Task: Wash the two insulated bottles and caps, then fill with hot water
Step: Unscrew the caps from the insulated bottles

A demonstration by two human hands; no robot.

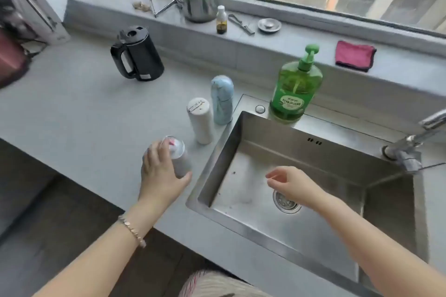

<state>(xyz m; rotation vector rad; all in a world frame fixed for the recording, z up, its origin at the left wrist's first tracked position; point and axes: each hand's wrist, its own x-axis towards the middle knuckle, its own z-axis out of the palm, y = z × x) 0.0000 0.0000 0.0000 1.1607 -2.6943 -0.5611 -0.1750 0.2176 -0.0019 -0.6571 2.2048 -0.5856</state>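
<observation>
**Status: start of wash stage, nothing visibly washed**

Clock reference: 12 = toward the window, centre = middle of the stainless steel sink (218, 159).

- Left hand (161, 171), at 9 o'clock of the sink: fingers curled over the top and thumb against the side of a grey cylindrical bottle with a shiny clear top (181, 166). The bottle stands on the pale grey worktop (84, 108), just beside the sink rim.
- Right hand (292, 184): over the basin near the drain, fingers loosely curled, thumb and forefinger close together; nothing seen in it.
- White cylindrical bottle with a flat cap (200, 123) and pale blue bottle with a domed cap (222, 103): upright on the worktop at 10–11 o'clock, just beside each other, both capped.
- Green pump bottle of dish liquid (295, 89): on the sink ledge at 12 o'clock.
- Chrome tap (410, 149) at 3 o'clock: no stream visible. The basin holds no standing water.
- Black electric kettle (140, 58): far at 10 o'clock, lid down.

Judgement: no cap is off, and no suds or running water show, so washing looks not yet begun. Remaining: uncap, soap, rinse the bottles and caps, then fill from the kettle. Cannot tell which two of the three bottles are meant.
</observation>
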